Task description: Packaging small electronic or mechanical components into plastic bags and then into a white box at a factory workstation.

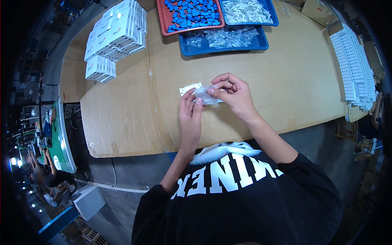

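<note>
Between my two hands, above the middle of the cardboard-covered table, is a small clear plastic bag [206, 96]. My left hand [190, 107] pinches its left side with thumb and fingers. At its upper right, my right hand [232, 93] grips the bag between thumb and forefinger. Just beyond my left fingertips lies a flat white piece [188, 88] with small dark marks, partly covered by the bag and fingers. What the bag contains, if anything, I cannot make out.
At the far side stand a red tray [164, 25] of blue plastic parts, a blue tray [276, 18] of white slender pieces, and another blue tray [185, 50] with clear bags. White boxes [118, 32] are stacked at left; more white boxes [353, 65] rise along the right edge.
</note>
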### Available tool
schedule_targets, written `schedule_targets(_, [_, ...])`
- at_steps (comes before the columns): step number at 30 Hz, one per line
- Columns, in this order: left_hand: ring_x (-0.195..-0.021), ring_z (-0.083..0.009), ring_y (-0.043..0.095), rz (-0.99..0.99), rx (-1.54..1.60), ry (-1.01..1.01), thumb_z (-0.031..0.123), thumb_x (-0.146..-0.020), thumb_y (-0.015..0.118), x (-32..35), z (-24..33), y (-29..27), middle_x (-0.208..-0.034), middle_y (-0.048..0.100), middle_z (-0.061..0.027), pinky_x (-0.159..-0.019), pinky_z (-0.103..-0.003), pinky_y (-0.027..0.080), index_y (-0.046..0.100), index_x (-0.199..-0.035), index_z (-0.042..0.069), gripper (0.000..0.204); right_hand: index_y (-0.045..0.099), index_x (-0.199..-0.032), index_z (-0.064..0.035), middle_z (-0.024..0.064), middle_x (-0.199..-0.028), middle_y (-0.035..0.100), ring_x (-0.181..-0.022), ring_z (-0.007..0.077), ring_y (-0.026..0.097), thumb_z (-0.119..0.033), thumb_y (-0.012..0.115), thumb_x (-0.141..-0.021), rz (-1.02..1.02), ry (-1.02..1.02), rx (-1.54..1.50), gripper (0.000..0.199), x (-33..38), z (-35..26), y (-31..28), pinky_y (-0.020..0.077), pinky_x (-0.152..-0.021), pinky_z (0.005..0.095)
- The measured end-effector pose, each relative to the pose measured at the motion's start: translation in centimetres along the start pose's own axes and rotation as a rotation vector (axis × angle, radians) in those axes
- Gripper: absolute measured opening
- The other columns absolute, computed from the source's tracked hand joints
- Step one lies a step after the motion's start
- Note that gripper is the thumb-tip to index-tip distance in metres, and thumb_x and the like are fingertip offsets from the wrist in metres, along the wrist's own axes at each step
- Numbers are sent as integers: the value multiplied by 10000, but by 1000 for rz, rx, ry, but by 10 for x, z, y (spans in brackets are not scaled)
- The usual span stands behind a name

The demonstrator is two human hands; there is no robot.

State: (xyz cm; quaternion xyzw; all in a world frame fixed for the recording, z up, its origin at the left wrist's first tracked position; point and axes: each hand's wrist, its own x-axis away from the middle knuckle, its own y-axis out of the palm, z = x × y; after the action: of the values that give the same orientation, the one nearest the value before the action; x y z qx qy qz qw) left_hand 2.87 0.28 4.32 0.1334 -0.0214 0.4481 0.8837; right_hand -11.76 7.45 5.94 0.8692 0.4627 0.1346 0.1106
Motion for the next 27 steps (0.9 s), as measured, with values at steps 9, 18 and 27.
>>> schedule_targets(9, [-1034,-138,664,75,105,85,115,-1062,626,6,16,-8,-1080,702,-105,-941,-280,521,621,-1183,-52,206,684,-1135,39,93,-1049,751,-956,121,713,-32,753,-946,-67,24,-13,213,11,-5,2,571,-838,243])
schedule_targets(18, [-961,-113,658,138,76,56,200,-1084,601,7,15,-10,-1040,698,-76,-909,-260,515,636,-1177,-28,249,709,-1117,37,99,-1058,754,-1016,148,717,-44,721,-973,-92,102,-88,166,9,4,1,568,-904,272])
schedule_targets(27, [-950,-99,644,218,28,108,195,-1084,602,6,12,-6,-1019,691,-61,-886,-257,514,641,-1167,-33,246,723,-1108,9,104,-1041,761,-1006,160,724,-85,720,-981,-57,193,-184,158,5,20,6,564,-889,288])
